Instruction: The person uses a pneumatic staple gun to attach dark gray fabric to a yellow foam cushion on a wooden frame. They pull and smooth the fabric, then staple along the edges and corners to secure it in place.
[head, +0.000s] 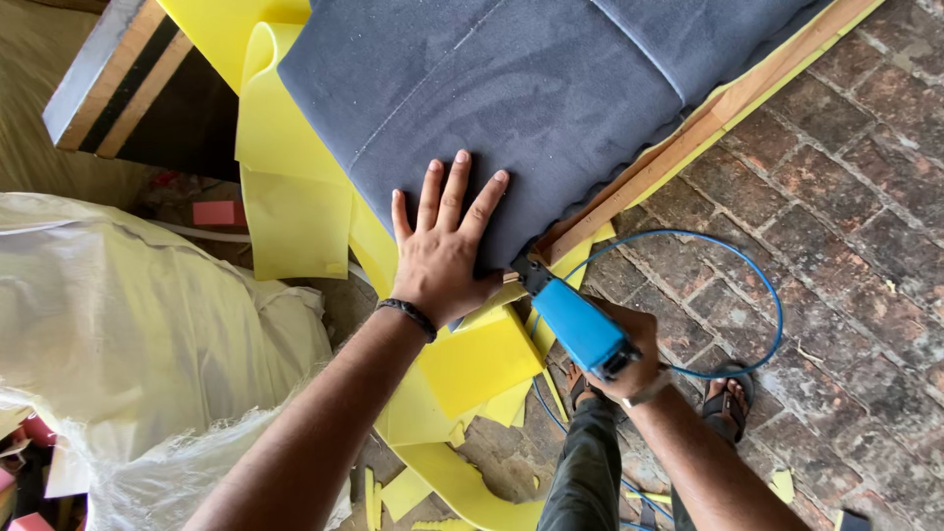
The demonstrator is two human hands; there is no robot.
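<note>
My left hand (442,246) lies flat with fingers spread on the dark grey fabric (521,88) that covers a padded panel, pressing near its lower edge. My right hand (634,359) grips a blue pneumatic staple gun (575,320), whose black nose touches the fabric edge beside the wooden frame strip (669,157). A thin blue air hose (772,305) loops from the gun over the brick floor. Yellow foam (285,167) sticks out from under the fabric on the left.
Yellow foam offcuts (477,364) lie below the panel. A large clear plastic bag (128,334) bulges at the left. A striped board (118,74) leans at the top left. Red brick floor (846,197) extends right. My sandalled feet (728,403) stand below.
</note>
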